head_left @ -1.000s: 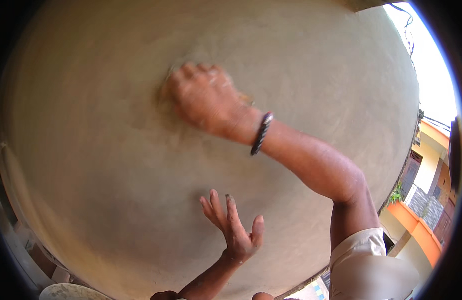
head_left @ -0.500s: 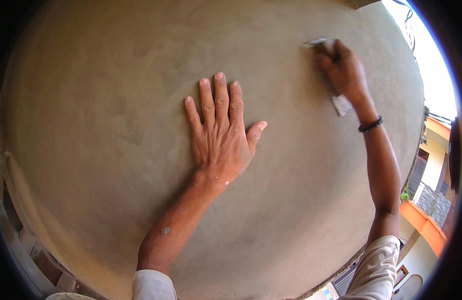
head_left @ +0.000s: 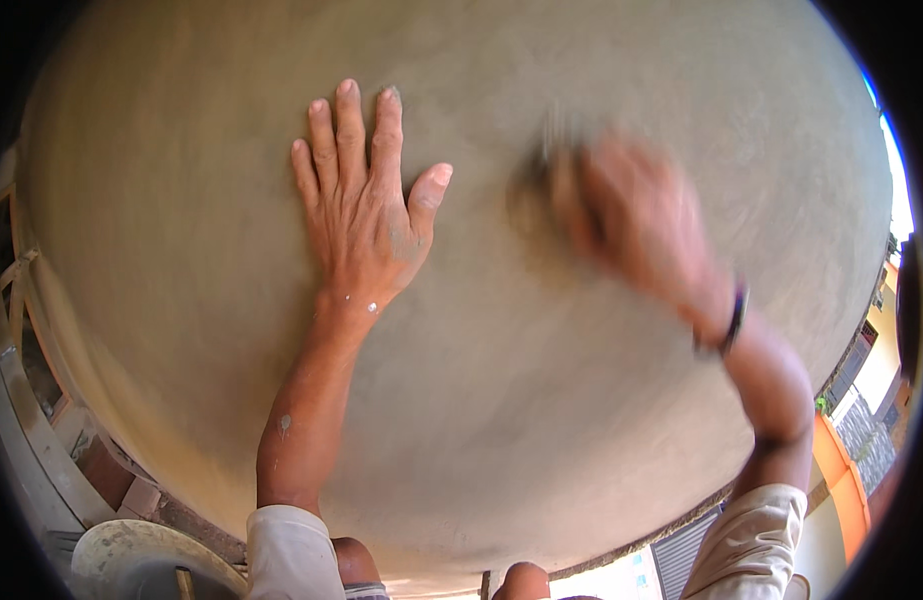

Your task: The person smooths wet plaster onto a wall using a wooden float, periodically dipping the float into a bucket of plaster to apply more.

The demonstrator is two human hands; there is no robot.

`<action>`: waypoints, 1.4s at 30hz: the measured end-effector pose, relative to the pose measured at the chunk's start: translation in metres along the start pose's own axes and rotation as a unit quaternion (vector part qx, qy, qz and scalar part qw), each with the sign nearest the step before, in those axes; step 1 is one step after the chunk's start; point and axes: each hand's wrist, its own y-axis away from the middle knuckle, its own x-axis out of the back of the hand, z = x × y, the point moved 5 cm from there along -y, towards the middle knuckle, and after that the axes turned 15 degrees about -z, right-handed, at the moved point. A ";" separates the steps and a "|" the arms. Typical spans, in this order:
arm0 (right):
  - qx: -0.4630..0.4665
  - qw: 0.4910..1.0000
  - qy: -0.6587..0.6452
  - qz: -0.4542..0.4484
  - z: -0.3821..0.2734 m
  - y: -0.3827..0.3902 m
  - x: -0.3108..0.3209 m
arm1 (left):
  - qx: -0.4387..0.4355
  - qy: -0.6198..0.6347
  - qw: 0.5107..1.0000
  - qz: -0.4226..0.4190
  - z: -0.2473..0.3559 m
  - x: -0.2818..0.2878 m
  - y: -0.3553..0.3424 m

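A grey-brown plastered surface (head_left: 451,390) fills most of the view, curved by the fisheye lens. My left hand (head_left: 366,210) lies on it left of centre, palm down, fingers spread, with pale specks at the wrist. Right of it, my right hand (head_left: 636,220), wearing a dark braided bracelet, is closed round a dark flat tool (head_left: 546,175) against the plaster; motion blurs both, so the tool's exact shape is unclear.
A pale, dirty bucket (head_left: 111,550) with a handle-like stick in it sits at the lower left, beside metal and wooden framing (head_left: 26,400). My bare knees show at the bottom. At the far right are a building with an orange-banded wall (head_left: 839,470) and bright sky.
My left hand rose from low in view onto the upper plaster, then shifted further up and left. My right hand swept rightward with the tool, then back left and down.
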 end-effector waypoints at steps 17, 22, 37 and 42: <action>-0.131 0.982 -0.078 -0.109 -0.035 0.207 -0.056 | -0.280 0.006 0.947 -0.156 0.071 -0.113 0.212; -0.344 0.924 -0.164 0.038 0.026 0.151 -0.033 | -0.297 0.001 0.940 -0.170 0.067 -0.103 0.202; -0.106 0.986 -0.110 -0.068 -0.100 0.076 -0.065 | -0.115 0.163 0.979 -0.045 0.047 -0.079 0.165; -0.073 0.980 -0.131 -0.129 -0.101 0.121 -0.062 | -0.035 0.207 0.977 -0.028 0.015 -0.058 0.169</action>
